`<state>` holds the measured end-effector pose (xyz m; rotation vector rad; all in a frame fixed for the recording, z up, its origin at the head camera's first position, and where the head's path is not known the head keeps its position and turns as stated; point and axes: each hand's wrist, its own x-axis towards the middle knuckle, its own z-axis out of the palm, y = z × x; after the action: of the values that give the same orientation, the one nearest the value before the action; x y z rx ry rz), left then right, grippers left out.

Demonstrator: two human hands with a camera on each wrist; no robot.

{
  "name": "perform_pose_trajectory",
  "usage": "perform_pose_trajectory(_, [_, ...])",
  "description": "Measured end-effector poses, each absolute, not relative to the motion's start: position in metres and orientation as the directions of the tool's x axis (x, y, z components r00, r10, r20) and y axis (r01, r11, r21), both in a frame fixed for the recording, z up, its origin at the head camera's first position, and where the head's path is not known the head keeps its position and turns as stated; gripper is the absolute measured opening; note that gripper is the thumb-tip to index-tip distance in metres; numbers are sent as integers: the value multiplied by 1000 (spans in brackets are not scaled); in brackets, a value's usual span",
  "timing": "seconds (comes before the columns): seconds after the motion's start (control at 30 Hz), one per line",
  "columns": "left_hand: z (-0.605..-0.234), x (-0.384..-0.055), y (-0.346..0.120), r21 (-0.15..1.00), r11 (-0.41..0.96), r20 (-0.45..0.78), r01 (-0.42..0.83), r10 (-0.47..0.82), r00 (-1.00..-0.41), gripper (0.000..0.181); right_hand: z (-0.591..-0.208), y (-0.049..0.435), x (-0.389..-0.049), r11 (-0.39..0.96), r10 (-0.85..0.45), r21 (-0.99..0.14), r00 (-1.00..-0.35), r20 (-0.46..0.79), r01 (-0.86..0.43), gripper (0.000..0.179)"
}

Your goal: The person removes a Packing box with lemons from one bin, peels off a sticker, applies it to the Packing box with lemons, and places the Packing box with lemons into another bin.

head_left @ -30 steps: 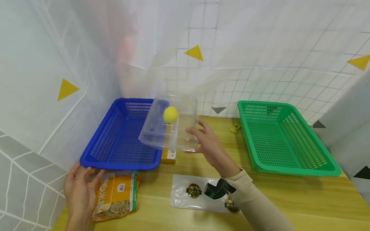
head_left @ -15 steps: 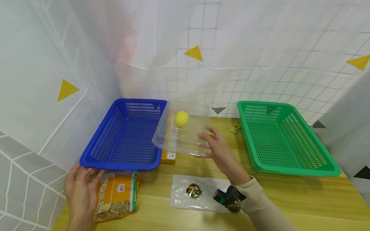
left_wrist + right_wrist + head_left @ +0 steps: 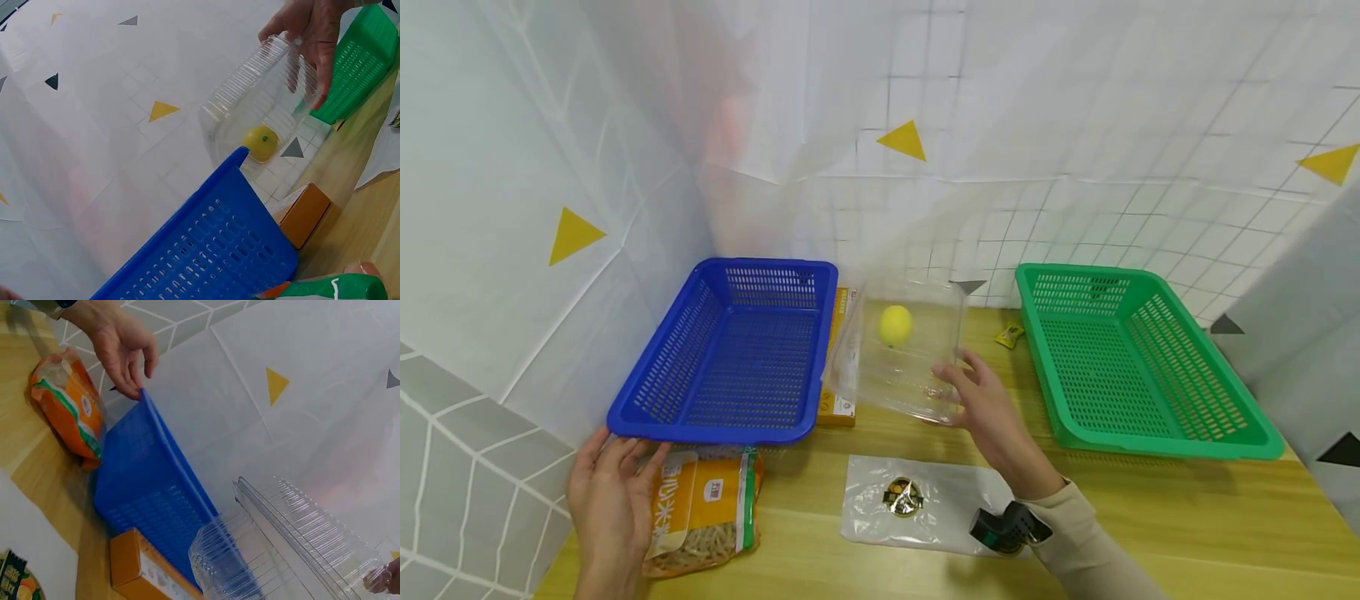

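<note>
My right hand (image 3: 988, 408) grips the right side of a clear plastic box (image 3: 917, 375), which it holds tilted above the table between the baskets. A round yellow fruit, like a lemon (image 3: 896, 326), lies inside; its stem spot shows in the left wrist view. My left hand (image 3: 610, 500) touches the near left corner of the blue basket (image 3: 722, 433) with its fingertips, its thumb apart from the rim in the right wrist view. Just right of that hand lies an orange food bag (image 3: 707, 512) with a green and white stripe, under the basket's front rim.
A green basket (image 3: 1041, 383) stands on the right, with a small yellow wrapped sweet (image 3: 1010, 336) beside it. An orange carton (image 3: 837, 408) lies along the blue basket's right side. Nearer me is a flat printed plastic bag (image 3: 880, 521). White sheeting (image 3: 1060, 100) hangs behind the table.
My right hand has moved the clear box and its fruit rightward and toward me, from over the blue basket's right side to beside it. The left hand stays at the basket's corner.
</note>
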<state>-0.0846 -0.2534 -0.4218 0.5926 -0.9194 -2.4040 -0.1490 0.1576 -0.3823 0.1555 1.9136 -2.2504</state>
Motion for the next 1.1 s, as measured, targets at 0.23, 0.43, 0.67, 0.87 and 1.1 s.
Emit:
perform_pose_trajectory(0.23, [-421,-84,-253,678,-670,-233,301,-585,-777,34,-396,163,-149,-99,-46,-971,-976,-213,217,71])
perform_pose_trajectory(0.43, [-421,-83,-252,667,-678,-235,308,-584,-777,33,-408,166,-147,-79,-25,-969,-972,-233,234,74])
perform_pose_trajectory(0.67, [-420,-83,-251,673,-674,-234,305,-585,-776,32,-419,167,-146,-71,-9,-973,-975,-220,220,69])
perform_pose_trajectory(0.87, [-418,-81,-250,705,-642,-216,300,-598,-771,32,-427,168,-146,-73,4,-973,-975,-222,221,67])
perform_pose_trajectory(1.1, [-410,-71,-235,926,-318,-79,203,-689,-720,55,-434,169,-146,-62,21,-969,-970,-240,239,65])
